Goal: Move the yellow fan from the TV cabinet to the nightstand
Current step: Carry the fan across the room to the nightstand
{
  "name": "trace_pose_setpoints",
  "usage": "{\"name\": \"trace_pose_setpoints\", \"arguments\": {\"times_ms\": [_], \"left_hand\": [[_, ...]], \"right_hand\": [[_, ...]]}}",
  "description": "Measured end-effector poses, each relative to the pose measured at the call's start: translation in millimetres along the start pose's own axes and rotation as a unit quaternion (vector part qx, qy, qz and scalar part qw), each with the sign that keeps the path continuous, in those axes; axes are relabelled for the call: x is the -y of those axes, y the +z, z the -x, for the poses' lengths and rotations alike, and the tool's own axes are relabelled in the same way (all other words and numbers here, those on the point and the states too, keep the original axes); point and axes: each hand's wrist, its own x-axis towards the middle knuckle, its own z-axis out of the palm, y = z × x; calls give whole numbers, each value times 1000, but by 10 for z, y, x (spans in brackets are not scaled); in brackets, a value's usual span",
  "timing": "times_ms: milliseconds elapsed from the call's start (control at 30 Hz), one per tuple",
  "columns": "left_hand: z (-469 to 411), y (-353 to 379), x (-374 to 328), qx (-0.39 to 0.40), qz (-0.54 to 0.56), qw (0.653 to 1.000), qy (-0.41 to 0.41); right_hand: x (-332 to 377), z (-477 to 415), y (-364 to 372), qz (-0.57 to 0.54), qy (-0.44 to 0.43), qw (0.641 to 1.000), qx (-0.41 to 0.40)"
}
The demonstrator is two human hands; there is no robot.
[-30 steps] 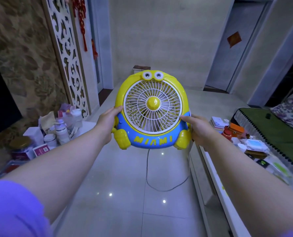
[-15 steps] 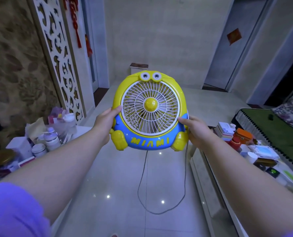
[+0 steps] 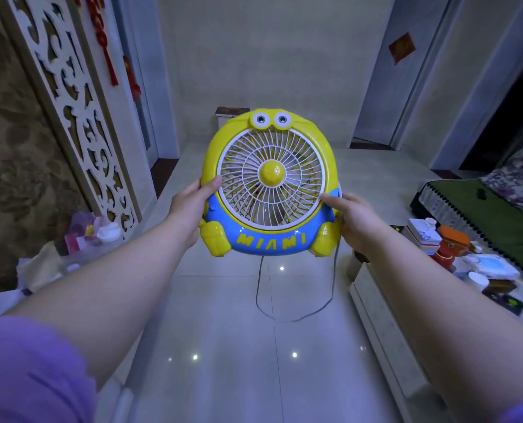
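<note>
Nearest you, purple sleeves at both bottom corners, bare forearms stretched out over a glossy pale tiled floor (image 3: 223, 346). Your left hand (image 3: 190, 206) clamps the left edge of the round yellow-and-blue plastic fan (image 3: 270, 184), thumb laid on the front rim; your right hand (image 3: 356, 222) does the same on the right, thumb at the white grille, the other fingers behind and out of sight. The fan is in mid-air, upright, facing you, over the floor, resting on nothing, so it's off the TV cabinet and mid-carry by my read. A thin grey power cord (image 3: 287, 312) hangs from under it in a loop that reaches down near the floor, plug end not visible. To the right, a low white table (image 3: 373, 303) edge crowded with small boxes and jars; to the left, a white counter with bottles and tissue, blurred. Further on, a carved white lattice screen (image 3: 80, 117), a small white stand at the back wall, and a grey door (image 3: 385, 80). The nightstand can't be picked out. Risks: the trailing loop could catch your foot or the table corner and jerk the fan; smooth plastic held only at the sides could slip; the fan blocks your sight ahead.
</note>
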Motion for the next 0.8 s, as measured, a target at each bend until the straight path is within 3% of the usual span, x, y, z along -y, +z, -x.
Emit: {"name": "trace_pose_setpoints", "arguments": {"times_ms": [500,800], "left_hand": [[-819,-29,57,-4,12,1000,-7],[-1820,478,144,-18,12,1000,-15]], "right_hand": [[-73,-904,74,18,6,1000,-3],[-4,-2011,-256,-17,11,1000,-3]]}}
